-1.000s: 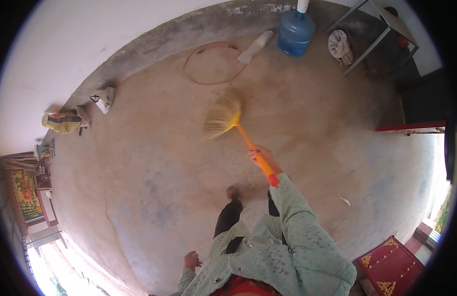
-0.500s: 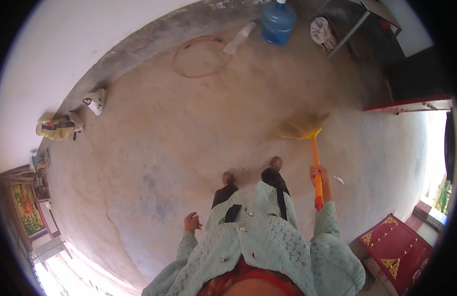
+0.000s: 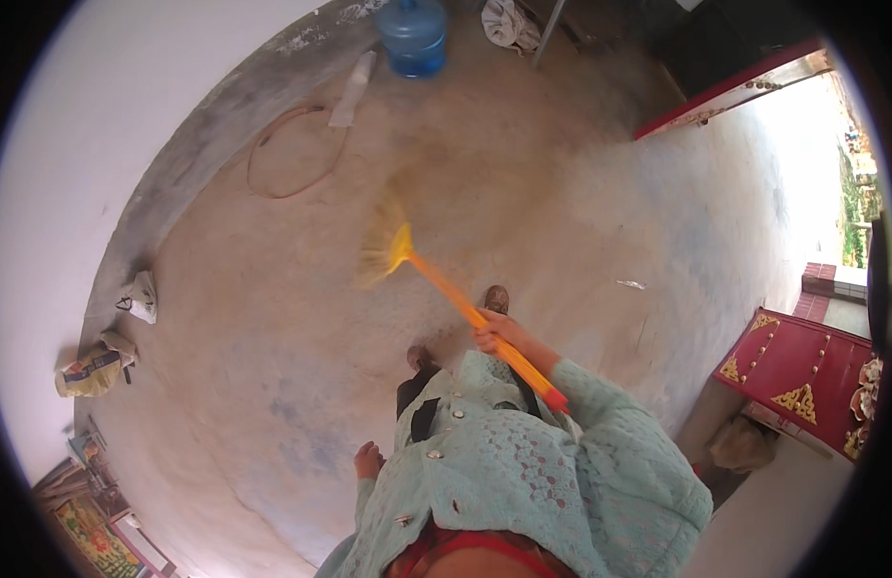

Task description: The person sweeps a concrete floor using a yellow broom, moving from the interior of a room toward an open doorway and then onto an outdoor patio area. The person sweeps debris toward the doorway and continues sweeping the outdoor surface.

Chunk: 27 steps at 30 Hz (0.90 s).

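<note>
My right hand (image 3: 497, 330) is wrapped round the orange handle of a broom (image 3: 446, 289) in front of my body. The handle slants from its red end cap near my waist up to a yellow collar on the left. From the collar, thin tan bristles spread over the concrete floor, smeared by motion. My left hand (image 3: 369, 460) hangs low at my left side, its fingers loosely bent and nothing seen in them. Both of my shoes stand on the floor, below and beside the handle.
A blue water jug (image 3: 412, 40), a whitish plastic bottle (image 3: 353, 89) and a looped hose (image 3: 270, 193) lie along the far wall. Bags (image 3: 97, 368) rest at the left wall. Red door panels (image 3: 793, 376) stand at right. A small shiny scrap (image 3: 631, 284) lies on the floor.
My right hand has swung the broom leftward across my front, and its bristles went from the right to left of my feet. The view has turned to the right.
</note>
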Each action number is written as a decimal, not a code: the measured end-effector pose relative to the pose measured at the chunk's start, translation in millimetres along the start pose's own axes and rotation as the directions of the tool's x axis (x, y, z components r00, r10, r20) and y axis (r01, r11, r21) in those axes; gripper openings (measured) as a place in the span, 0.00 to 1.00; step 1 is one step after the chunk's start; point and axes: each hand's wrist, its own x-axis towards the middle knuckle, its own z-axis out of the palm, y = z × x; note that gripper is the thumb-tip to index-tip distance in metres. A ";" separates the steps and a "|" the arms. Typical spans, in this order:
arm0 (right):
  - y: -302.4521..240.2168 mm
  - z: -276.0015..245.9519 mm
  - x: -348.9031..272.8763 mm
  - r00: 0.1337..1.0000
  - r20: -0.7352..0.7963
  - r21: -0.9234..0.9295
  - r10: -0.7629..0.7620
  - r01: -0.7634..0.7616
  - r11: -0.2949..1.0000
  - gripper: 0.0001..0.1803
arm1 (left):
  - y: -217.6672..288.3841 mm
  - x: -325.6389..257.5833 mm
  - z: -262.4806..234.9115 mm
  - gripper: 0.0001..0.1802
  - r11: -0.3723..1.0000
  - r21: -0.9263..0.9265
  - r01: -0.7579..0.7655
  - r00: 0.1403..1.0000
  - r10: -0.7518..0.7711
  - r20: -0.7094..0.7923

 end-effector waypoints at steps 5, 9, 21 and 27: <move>-0.3 -25.3 54.4 0.974 -0.225 -0.105 0.029 -0.054 0.993 0.21 | 17.3 -17.5 -10.6 0.20 1.000 -0.017 0.022 0.998 -0.023 -0.059; -32.4 -97.3 9.8 0.941 -0.298 -0.141 -0.159 0.121 0.983 0.24 | 9.6 -13.4 -6.4 0.20 1.000 0.005 0.004 1.000 -0.004 -0.022; -109.2 -69.2 -134.4 0.726 -0.425 -0.325 -0.540 0.434 0.840 0.26 | 23.2 25.6 13.7 0.21 1.000 0.021 0.018 0.998 -0.020 0.060; -52.9 -9.2 -122.1 0.867 -0.337 -0.219 -0.366 0.306 0.926 0.42 | 27.1 12.2 13.6 0.21 0.998 0.066 -0.007 0.999 0.004 0.042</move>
